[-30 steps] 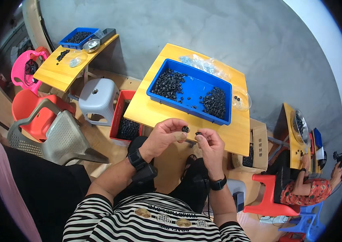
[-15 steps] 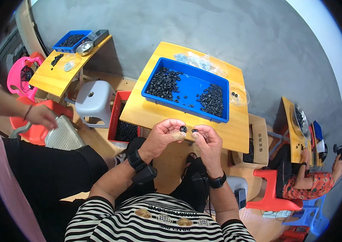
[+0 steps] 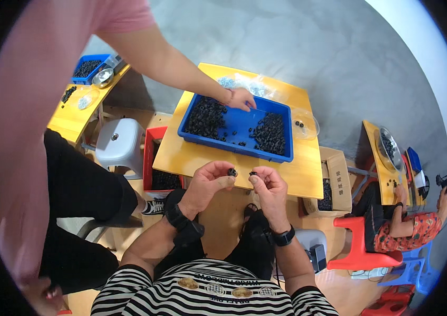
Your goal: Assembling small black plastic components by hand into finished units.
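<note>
My left hand (image 3: pixel 211 181) pinches a small round black part (image 3: pixel 232 172) between thumb and fingers. Close beside it, my right hand (image 3: pixel 269 184) grips a smaller black piece (image 3: pixel 253 174). The two parts are apart, held just off the near edge of the wooden table (image 3: pixel 181 160). Beyond my hands lies a blue tray (image 3: pixel 234 147). A heap of black ring-like parts (image 3: pixel 204 118) fills its left side, and a heap of small black pieces (image 3: pixel 269 132) lies at its right. What exactly the parts are is too small to tell.
A co-worker's hand (image 3: pixel 243 99) reaches over the tray from the left. Clear plastic bags (image 3: pixel 255 84) lie behind it; a clear dish (image 3: pixel 305 126) stands at its right. A red crate (image 3: pixel 148 152) and a cardboard box (image 3: pixel 339 181) flank the table. Another person (image 3: pixel 408 226) sits far right.
A co-worker has stepped in from the left and stretched an arm over the tray. My hands still hold their two parts, which are now slightly further apart.
</note>
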